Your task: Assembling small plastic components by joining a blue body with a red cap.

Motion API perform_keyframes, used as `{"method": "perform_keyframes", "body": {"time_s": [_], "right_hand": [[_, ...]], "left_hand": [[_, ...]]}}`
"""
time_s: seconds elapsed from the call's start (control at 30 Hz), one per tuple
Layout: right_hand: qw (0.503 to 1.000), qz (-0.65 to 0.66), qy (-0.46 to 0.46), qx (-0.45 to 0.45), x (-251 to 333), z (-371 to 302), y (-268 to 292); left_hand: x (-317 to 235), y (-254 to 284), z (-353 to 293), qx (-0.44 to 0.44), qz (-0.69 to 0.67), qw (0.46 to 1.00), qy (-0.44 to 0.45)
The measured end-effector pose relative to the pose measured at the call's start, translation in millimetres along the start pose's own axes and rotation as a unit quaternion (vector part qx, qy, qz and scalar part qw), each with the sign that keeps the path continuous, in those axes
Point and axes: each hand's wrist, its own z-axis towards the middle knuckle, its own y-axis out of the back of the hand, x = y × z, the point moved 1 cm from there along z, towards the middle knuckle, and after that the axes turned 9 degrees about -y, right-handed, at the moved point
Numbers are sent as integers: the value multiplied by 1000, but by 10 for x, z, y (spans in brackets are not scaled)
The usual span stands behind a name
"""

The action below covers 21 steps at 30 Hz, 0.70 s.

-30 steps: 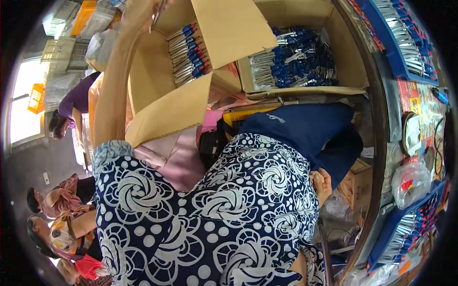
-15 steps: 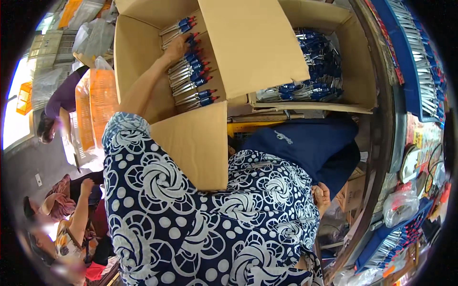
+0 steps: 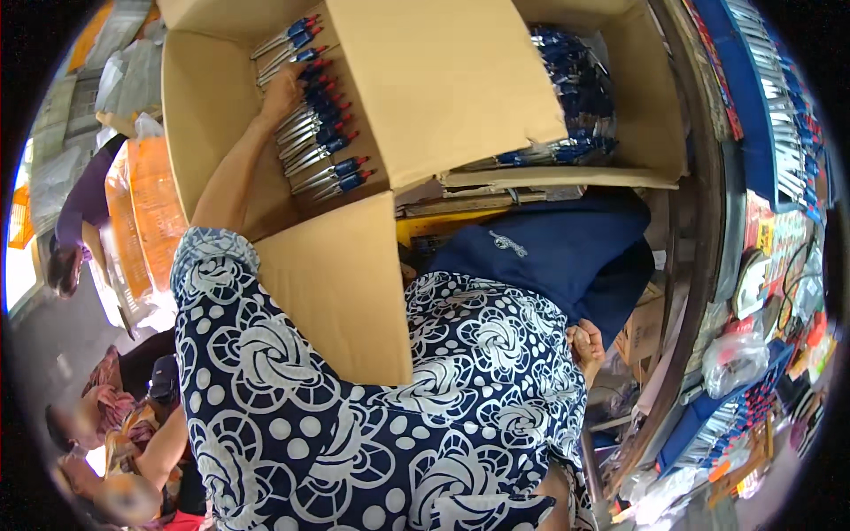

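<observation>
2 cardboard boxes stand side by side: the left box [image 3: 205,111] and the right box [image 3: 653,102]. In the left box lies 1 row of slim silver-and-blue tools [image 3: 316,146] with red tips; at least 10 show, but they overlap too much for a full count. The left hand [image 3: 283,93] is down in that row, touching the tools near its upper part. Its fingertips are hidden among them, so I cannot tell whether it pinches any.

The right hand [image 3: 586,341] is at the person's right side, its fingers curled in, against the dark blue cloth [image 3: 540,243]; whether it grips the cloth I cannot tell.

2 box flaps show: the upper flap [image 3: 447,84] hides part of the right box, and the lower flap [image 3: 341,301] leans against the patterned shirt [image 3: 478,380]. The pile of similar tools [image 3: 575,97] in the right box is partly covered and cannot be counted.

At the right are 2 blue trays [image 3: 754,111] of like tools, the upper cut off by the picture's rim, and 1 clear plastic bag [image 3: 737,363]. At the left, at least 3 other people [image 3: 84,208] show, partly hidden, beside orange crates [image 3: 152,208] under plastic.
</observation>
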Motion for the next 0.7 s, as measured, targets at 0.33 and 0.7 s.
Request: {"method": "perform_keyframes", "body": {"time_s": [0.33, 0.7], "right_hand": [[1000, -4, 1, -30, 16, 11, 26], [998, 48, 26, 2, 42, 30, 58]], "left_hand": [[15, -190, 58, -34, 49, 998, -21], [-831, 1089, 1095, -203, 55, 976, 60]]}}
